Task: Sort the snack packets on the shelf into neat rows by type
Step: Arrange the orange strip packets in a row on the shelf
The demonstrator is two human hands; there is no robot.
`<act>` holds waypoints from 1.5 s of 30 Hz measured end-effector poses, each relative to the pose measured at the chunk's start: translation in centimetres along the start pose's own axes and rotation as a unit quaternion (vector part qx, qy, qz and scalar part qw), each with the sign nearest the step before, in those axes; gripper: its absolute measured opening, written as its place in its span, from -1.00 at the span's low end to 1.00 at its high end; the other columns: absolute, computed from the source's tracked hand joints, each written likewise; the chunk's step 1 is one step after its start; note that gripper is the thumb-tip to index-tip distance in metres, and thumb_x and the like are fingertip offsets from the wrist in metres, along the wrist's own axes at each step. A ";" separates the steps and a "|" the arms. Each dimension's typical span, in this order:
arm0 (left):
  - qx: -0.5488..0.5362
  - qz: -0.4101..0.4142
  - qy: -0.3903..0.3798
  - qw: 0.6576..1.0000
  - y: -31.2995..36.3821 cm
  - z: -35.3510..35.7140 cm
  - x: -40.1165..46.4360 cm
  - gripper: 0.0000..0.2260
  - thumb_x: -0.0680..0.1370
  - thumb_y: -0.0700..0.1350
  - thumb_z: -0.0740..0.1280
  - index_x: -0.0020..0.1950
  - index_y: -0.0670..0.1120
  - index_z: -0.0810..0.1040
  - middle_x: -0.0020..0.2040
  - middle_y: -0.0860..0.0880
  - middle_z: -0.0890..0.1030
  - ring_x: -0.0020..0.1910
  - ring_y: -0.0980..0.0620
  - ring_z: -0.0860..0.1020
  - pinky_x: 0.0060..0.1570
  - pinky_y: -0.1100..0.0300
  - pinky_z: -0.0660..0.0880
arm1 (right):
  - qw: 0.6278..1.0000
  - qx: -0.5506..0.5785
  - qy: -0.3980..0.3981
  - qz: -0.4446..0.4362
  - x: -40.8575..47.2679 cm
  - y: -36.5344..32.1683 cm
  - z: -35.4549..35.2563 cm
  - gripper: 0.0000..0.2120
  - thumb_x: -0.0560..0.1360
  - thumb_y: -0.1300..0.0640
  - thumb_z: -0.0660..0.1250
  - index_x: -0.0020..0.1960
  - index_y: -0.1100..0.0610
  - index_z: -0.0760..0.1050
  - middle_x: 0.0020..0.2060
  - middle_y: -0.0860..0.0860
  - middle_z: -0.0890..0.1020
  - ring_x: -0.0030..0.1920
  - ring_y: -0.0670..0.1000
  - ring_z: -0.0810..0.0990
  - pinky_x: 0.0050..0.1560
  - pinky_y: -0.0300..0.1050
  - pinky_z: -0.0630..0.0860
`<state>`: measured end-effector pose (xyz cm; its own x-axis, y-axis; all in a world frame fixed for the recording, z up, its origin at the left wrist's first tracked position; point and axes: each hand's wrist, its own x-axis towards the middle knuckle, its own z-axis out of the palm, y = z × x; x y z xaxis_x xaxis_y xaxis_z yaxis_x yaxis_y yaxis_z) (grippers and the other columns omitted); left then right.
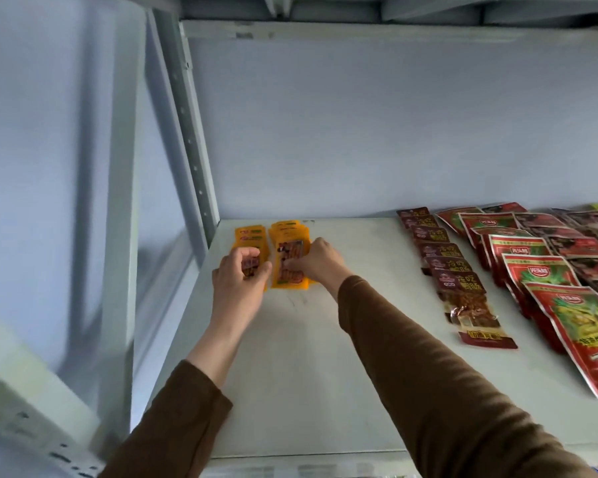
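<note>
Two short rows of yellow snack packets lie at the shelf's back left corner. My left hand (239, 281) grips the front packet of the left yellow row (251, 236). My right hand (316, 260) presses and pinches the front packet of the right yellow row (288, 251). Further right runs a row of dark brown packets (442, 251), then a row of red and green packets (539, 270), then dark red packets (587, 243) at the frame's right edge.
The white shelf board (308, 374) has bare surface between the yellow rows and the brown row. A grey upright post (190, 132) stands at the back left corner. The upper shelf (394, 15) hangs overhead. A white box (25, 401) sits lower left.
</note>
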<state>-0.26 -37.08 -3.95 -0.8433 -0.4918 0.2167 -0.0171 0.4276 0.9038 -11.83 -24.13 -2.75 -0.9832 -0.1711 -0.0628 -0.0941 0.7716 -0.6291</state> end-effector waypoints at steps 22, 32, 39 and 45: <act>-0.351 -0.097 -0.243 0.899 6.4 5.3 -0.9 -0.80 0.67 -0.14 0.30 0.27 0.02 0.58 0.08 -0.06 0.73 0.07 -0.07 0.70 -0.06 -0.13 0.67 | 0.940 0.300 -0.031 -0.158 -7.9 3.8 -6.5 -0.64 0.51 0.39 0.37 0.27 0.17 0.46 0.14 0.14 0.55 0.14 0.07 0.58 0.16 0.12 0.59; -0.300 -0.077 -0.269 0.912 7.6 6.9 -0.9 -0.69 0.61 -0.24 0.34 0.31 0.04 0.54 0.15 -0.07 0.70 0.16 -0.06 0.66 0.04 0.05 0.61 | 0.910 0.374 -0.097 -0.153 -8.8 6.0 -7.8 -0.58 0.62 0.37 0.26 0.43 0.13 0.37 0.25 0.18 0.60 0.25 0.14 0.60 0.26 0.10 0.55; -0.282 -0.116 -0.189 0.933 7.9 8.1 -0.4 -0.79 0.58 0.12 0.40 0.18 0.12 0.64 0.07 0.07 0.74 0.16 -0.03 0.66 0.18 -0.09 0.57 | 0.913 0.363 -0.077 -0.167 -8.4 6.5 -7.0 -0.38 0.57 0.43 0.29 0.48 -0.04 0.26 0.11 -0.01 0.66 0.09 -0.07 0.67 0.01 -0.17 0.61; -0.286 -0.111 -0.182 0.934 7.7 8.5 0.1 -0.82 0.59 -0.07 0.42 0.19 0.07 0.61 0.08 0.04 0.73 0.16 -0.02 0.64 0.23 -0.10 0.52 | 0.907 0.372 -0.075 -0.185 -7.8 7.0 -6.6 -0.40 0.61 0.38 0.24 0.51 -0.10 0.23 0.19 -0.02 0.65 0.17 -0.03 0.65 0.14 -0.06 0.61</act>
<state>-5.05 -27.39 -0.09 -0.9816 -0.1855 -0.0443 -0.0101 -0.1812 0.9834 -5.91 -13.29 -1.56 -0.8684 -0.4586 0.1886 -0.2263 0.0281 -0.9737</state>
